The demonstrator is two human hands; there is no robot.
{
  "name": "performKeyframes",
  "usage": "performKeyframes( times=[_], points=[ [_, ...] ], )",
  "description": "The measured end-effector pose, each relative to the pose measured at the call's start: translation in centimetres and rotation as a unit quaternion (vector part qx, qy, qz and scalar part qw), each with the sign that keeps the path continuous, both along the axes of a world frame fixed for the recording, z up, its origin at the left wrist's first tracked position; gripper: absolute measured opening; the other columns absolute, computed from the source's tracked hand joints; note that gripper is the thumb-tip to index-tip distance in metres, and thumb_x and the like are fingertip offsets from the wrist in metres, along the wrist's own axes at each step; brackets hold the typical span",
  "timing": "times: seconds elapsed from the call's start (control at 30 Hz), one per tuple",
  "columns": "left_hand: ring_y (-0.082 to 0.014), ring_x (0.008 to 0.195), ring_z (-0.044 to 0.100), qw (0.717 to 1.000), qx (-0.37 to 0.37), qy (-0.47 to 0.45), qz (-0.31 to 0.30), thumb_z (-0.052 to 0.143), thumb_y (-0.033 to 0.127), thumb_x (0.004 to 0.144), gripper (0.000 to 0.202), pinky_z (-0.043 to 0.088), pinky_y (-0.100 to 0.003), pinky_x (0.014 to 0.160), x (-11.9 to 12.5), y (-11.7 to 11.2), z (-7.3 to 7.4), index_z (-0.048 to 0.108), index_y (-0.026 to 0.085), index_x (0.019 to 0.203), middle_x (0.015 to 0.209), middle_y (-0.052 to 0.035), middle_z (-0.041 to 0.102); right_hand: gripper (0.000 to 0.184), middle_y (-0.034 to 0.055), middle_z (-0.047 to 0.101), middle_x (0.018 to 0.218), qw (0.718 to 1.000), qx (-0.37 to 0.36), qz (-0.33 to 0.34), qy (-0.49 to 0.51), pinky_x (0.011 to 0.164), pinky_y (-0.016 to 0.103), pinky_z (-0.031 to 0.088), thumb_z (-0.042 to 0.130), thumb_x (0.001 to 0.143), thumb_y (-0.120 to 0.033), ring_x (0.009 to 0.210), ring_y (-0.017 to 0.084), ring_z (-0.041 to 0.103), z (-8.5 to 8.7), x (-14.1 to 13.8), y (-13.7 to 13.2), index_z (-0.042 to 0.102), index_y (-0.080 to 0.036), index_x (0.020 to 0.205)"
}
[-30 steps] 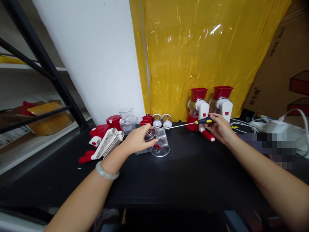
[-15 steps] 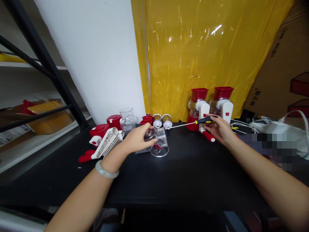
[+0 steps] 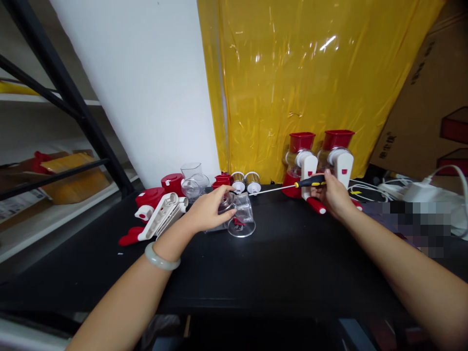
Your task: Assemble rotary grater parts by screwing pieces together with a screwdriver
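Clear plastic grater housing [image 3: 244, 209] lies on the black tabletop [image 3: 278, 273], in front of the two metal grating drums [image 3: 253, 183], with a small red part [image 3: 238, 223] showing at its round, flared end. The left hand [image 3: 206, 210] grips it, thumb and forefinger curved apart around its near and far sides; the other left fingers are hidden. The right hand [image 3: 335, 196] has its fingers closed on the handle of the screwdriver [image 3: 310, 181], whose shaft runs almost level to the housing's upper edge; whether the tip touches cannot be told. Working well here probably means bracing the housing firmly against the table, since smooth plastic would slip under a sideways push. The left thumb and forefinger are best kept off the shaft's line, in case the tip skids. Pressure should be light and in line with the shaft, as hard prying could crack the clear wall.
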State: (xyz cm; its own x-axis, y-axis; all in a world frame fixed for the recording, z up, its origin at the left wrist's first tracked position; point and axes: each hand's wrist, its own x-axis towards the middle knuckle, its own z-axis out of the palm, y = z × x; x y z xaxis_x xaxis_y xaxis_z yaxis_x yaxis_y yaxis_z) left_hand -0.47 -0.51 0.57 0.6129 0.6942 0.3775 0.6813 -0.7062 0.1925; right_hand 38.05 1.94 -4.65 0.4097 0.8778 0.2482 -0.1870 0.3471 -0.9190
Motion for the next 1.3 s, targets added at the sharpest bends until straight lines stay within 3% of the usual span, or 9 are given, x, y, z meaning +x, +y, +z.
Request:
performKeyframes(
  times=[0.13,0.3,0.5,0.77,0.87,0.97,1.07,1.17,1.3],
  points=[
    [-0.0316,0.107,0.068,1.000,0.013,0.000,-0.017,0.057,0.042,0.092,0.048,0.054,-0.049,0.091,-0.02,0.05,-0.14,0.050,0.021,0.134,0.130,-0.0132,0.066,0.047,-0.0027,0.048,0.048,0.998,0.027,-0.025,-0.058,0.035,0.023,0.037,0.065,0.083,-0.069,0.038,0.011,0.045,-0.13,0.28,-0.28,0.064,-0.022,0.081],
    [-0.0301,0.105,0.068,1.000,0.012,-0.006,-0.020,0.054,0.045,0.095,0.045,0.054,-0.048,0.091,-0.03,0.07,-0.19,0.053,0.021,0.132,0.127,-0.0126,0.067,0.043,-0.0028,0.045,0.046,0.994,0.015,-0.044,-0.103,0.034,0.024,0.033,0.069,0.081,-0.066,0.038,0.011,0.041,-0.07,0.49,-0.47,0.064,-0.024,0.075],
    [-0.0291,0.107,0.067,1.000,0.005,-0.017,-0.026,0.052,0.053,0.097,0.046,0.054,-0.047,0.093,-0.06,0.34,-0.34,0.054,0.022,0.131,0.127,-0.0112,0.067,0.034,-0.0008,0.056,0.053,0.995,-0.007,-0.042,-0.089,0.035,0.024,0.038,0.073,0.076,-0.055,0.041,0.011,0.048,0.15,0.51,-0.31,0.067,-0.022,0.078],
    [-0.0286,0.104,0.068,1.000,0.006,-0.015,-0.015,0.051,0.053,0.098,0.045,0.054,-0.046,0.090,0.02,0.14,-0.37,0.054,0.022,0.131,0.125,-0.0112,0.067,0.014,0.0003,0.064,0.067,0.999,0.033,0.016,-0.018,0.043,0.026,0.045,0.065,0.072,-0.033,0.048,0.012,0.052,-0.03,0.47,-0.24,0.066,-0.022,0.080],
    [-0.0279,0.103,0.068,1.000,0.008,-0.017,-0.018,0.051,0.051,0.098,0.043,0.054,-0.046,0.089,0.10,0.07,-0.27,0.055,0.022,0.130,0.124,-0.0110,0.068,0.019,0.0001,0.064,0.066,0.999,0.025,-0.013,-0.045,0.045,0.027,0.047,0.064,0.079,-0.042,0.049,0.014,0.054,-0.14,0.63,-0.08,0.064,-0.023,0.079],
    [-0.0280,0.104,0.068,1.000,0.010,-0.018,-0.018,0.052,0.050,0.098,0.043,0.054,-0.046,0.091,0.13,0.09,-0.27,0.055,0.022,0.131,0.124,-0.0108,0.068,0.041,0.0008,0.058,0.055,0.991,0.022,-0.055,-0.119,0.044,0.029,0.044,0.053,0.089,-0.062,0.047,0.016,0.052,-0.19,0.80,-0.19,0.064,-0.024,0.077],
    [-0.0283,0.104,0.068,1.000,0.010,-0.017,-0.016,0.052,0.050,0.098,0.042,0.054,-0.046,0.091,0.11,0.13,-0.34,0.055,0.023,0.131,0.124,-0.0105,0.068,0.045,-0.0007,0.051,0.046,0.981,0.003,-0.080,-0.175,0.041,0.029,0.037,0.056,0.088,-0.068,0.042,0.015,0.045,-0.16,0.88,-0.45,0.063,-0.025,0.076],
    [-0.0279,0.103,0.068,1.000,0.010,-0.018,-0.019,0.052,0.049,0.098,0.041,0.054,-0.046,0.091,0.08,0.14,-0.37,0.055,0.023,0.130,0.123,-0.0103,0.068,0.036,-0.0020,0.048,0.044,0.985,-0.010,-0.067,-0.158,0.038,0.028,0.034,0.067,0.083,-0.060,0.041,0.015,0.043,-0.07,0.78,-0.47,0.062,-0.026,0.073],
    [-0.0279,0.104,0.068,1.000,0.012,-0.018,-0.015,0.053,0.048,0.098,0.041,0.054,-0.045,0.091,0.13,0.10,-0.35,0.055,0.023,0.131,0.124,-0.0106,0.068,0.017,-0.0010,0.054,0.052,0.998,-0.027,-0.029,-0.056,0.040,0.025,0.039,0.071,0.076,-0.040,0.046,0.014,0.049,0.22,0.26,-0.37,0.064,-0.025,0.075]
  ],
)
